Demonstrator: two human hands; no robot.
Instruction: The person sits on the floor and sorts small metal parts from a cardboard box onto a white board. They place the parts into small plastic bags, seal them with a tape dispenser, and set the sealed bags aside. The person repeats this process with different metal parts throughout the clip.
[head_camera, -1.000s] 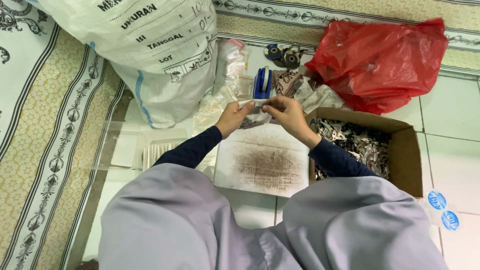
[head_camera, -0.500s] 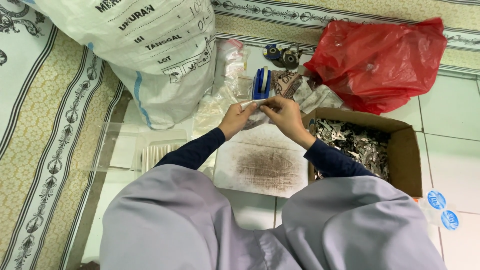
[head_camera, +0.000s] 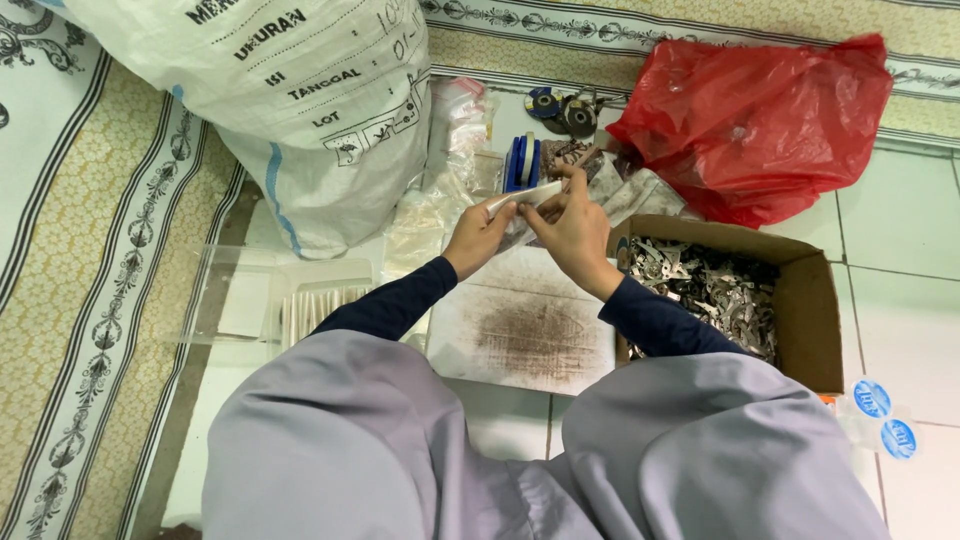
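Her left hand (head_camera: 478, 235) and right hand (head_camera: 572, 228) sit a touch higher over the stained sheet than a second ago, and the thin white packet (head_camera: 525, 197) pinched between them now tilts up to the right

white sack (head_camera: 300, 110): top cut off by frame edge
small pale packet (head_camera: 525, 197): ends hidden under fingers, contents unreadable
metal parts (head_camera: 710, 290): too small to identify
right hand (head_camera: 570, 225): grip unclear

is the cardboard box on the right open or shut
Open: the cardboard box has no flaps over its top, and a pile of small metal parts shows inside.
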